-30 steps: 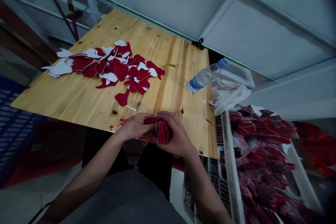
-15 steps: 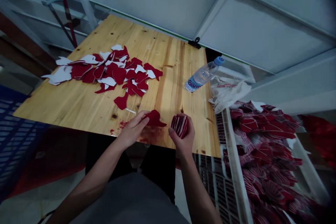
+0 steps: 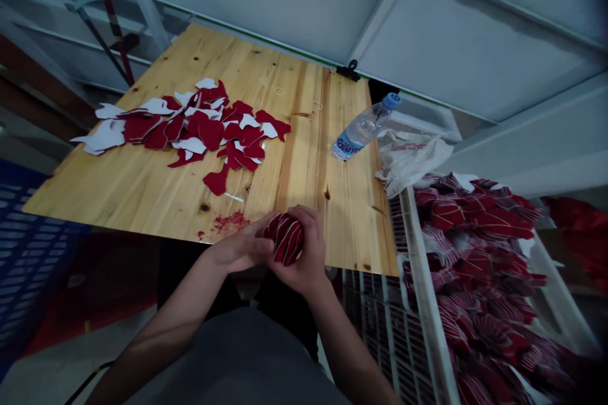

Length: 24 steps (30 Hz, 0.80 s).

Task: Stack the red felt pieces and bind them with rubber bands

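Note:
A stack of red and white fabric pieces (image 3: 288, 240), its striped edges facing up, sits between my two hands just over the table's front edge. My right hand (image 3: 308, 252) wraps round the stack from the right. From the left, my left hand (image 3: 243, 245) closes on the same stack, its fingers partly hidden behind it. Farther off to the left, a loose pile of red and white cut pieces (image 3: 209, 130) lies spread on the wooden table (image 3: 313, 164). Red lint (image 3: 228, 223) is scattered near my left hand.
A water bottle (image 3: 363, 130) lies at the table's right side, near a crumpled plastic bag (image 3: 413, 158). To the right stands a crate (image 3: 430, 304) full of bundled red and white pieces (image 3: 489, 278). A blue basket (image 3: 28, 272) is at the left. Thin rings (image 3: 279, 92) lie farther back.
My left hand has moved right with its single red piece to the stack. My right hand has brought the stack left, and both hands now hold it together.

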Each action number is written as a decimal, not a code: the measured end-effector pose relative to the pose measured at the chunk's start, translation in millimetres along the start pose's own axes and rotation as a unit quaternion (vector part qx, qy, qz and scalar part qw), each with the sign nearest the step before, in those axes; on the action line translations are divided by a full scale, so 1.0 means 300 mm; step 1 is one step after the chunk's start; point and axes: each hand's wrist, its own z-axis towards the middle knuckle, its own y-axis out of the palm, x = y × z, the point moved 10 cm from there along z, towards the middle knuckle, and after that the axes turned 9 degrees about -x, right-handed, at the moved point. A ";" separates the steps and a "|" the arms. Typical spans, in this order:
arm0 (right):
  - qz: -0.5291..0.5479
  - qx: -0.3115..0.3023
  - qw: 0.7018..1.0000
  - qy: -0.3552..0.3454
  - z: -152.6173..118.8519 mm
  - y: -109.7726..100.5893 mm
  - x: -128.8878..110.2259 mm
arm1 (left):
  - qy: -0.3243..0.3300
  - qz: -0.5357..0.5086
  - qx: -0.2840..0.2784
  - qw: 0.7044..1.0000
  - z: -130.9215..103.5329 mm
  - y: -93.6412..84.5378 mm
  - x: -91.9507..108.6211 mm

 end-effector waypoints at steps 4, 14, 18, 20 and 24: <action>-0.057 -0.136 0.987 -0.055 -0.002 0.047 -0.020 | -0.025 0.095 -0.012 0.995 0.013 0.008 -0.010; -0.125 -0.234 0.964 -0.025 0.008 0.055 0.005 | -0.045 0.085 -0.028 0.995 0.023 -0.018 -0.067; -0.105 -0.244 0.964 0.003 0.013 0.059 0.018 | -0.018 0.089 -0.012 0.996 0.037 -0.028 -0.051; -0.089 -0.257 0.962 0.012 0.017 0.062 0.028 | -0.018 0.101 -0.002 0.995 0.037 -0.036 -0.047; -0.074 -0.263 0.962 0.014 0.030 0.061 0.038 | -0.034 0.071 -0.021 0.997 0.038 -0.039 -0.068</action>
